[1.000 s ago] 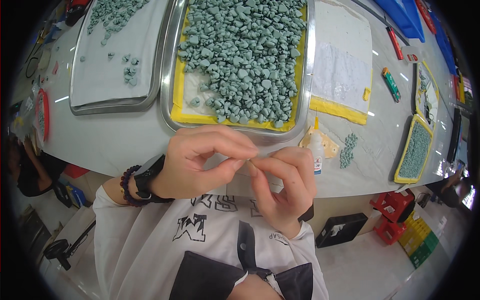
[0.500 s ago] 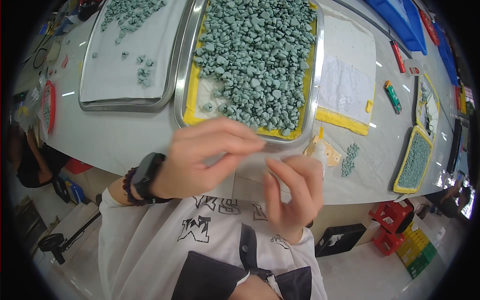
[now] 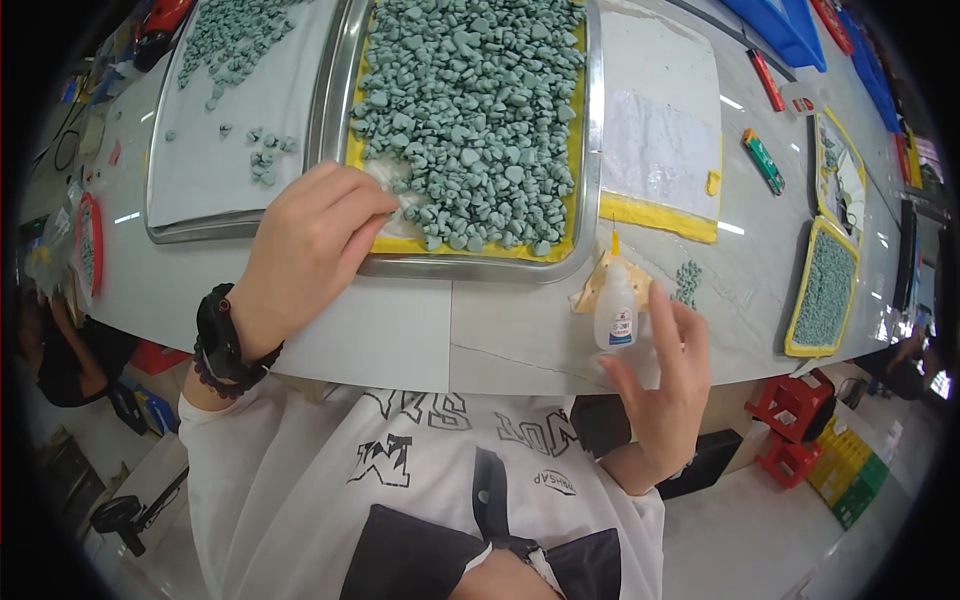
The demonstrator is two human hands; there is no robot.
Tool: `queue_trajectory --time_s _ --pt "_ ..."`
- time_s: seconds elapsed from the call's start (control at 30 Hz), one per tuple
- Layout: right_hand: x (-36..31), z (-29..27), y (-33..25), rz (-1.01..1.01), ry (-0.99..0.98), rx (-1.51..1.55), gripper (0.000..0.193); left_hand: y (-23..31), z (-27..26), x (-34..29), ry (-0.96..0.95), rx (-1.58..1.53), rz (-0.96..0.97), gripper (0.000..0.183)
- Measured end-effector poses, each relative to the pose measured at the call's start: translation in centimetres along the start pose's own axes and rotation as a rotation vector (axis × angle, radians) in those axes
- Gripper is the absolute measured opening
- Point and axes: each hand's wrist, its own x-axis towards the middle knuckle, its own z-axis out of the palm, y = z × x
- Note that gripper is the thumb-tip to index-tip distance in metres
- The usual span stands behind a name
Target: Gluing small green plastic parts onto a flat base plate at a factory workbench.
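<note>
My left hand [image 3: 315, 235] reaches over the near left corner of a metal tray [image 3: 590, 150] lined in yellow. Its thumb and fingers are pinched together; what they hold, if anything, is hidden. Small grey-green stone-like pieces [image 3: 470, 120] fill most of that tray, with some pale lining bare by my fingertips. My right hand [image 3: 665, 385] is open, thumb and fingers apart, beside a small white squeeze bottle [image 3: 615, 305] with a thin yellow nozzle. Upright on the table, the bottle stands in front of a tan scrap [image 3: 590, 290]. A little cluster of tiny green pieces [image 3: 688, 283] lies just beyond.
Left of the full tray, a white-lined tray [image 3: 230, 170] carries scattered green pieces. A white board with a yellow edge [image 3: 660, 150] lies to the right. Farther right are a green-and-orange packet [image 3: 763, 160], a red stick-like item [image 3: 766, 80] and a yellow-edged tray [image 3: 825, 290].
My left hand has moved left and away from me to the tray's corner. My right hand has shifted right, its fingers opening beside the bottle. The camera view has shifted slightly.
</note>
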Motion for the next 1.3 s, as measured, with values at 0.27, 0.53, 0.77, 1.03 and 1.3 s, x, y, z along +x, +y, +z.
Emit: queue_trajectory --time_s 0.27,0.53,0.77,1.03,1.3 --pt "0.8 1.4 0.4 -0.108 -0.254 -0.129 0.060 -0.5 -0.2 0.8 -0.046 0.004 0.066 0.013" --pt "-0.4 1.1 1.0 -0.310 0.202 0.327 0.068 -0.4 -0.2 0.5 0.040 0.022 0.076 0.014" --pt "-0.7 4.0 -0.1 -0.310 0.328 0.602 0.074 -0.6 -0.1 0.6 0.052 0.075 0.120 0.017" --pt "-1.4 3.8 -0.4 -0.352 0.606 0.862 0.056 2.4 -1.3 0.4 -0.126 -0.639 -0.058 0.017" --pt "-1.1 4.2 -1.4 -0.571 0.176 0.963 0.052 4.6 1.6 0.8 -0.416 -1.526 -0.585 0.018"
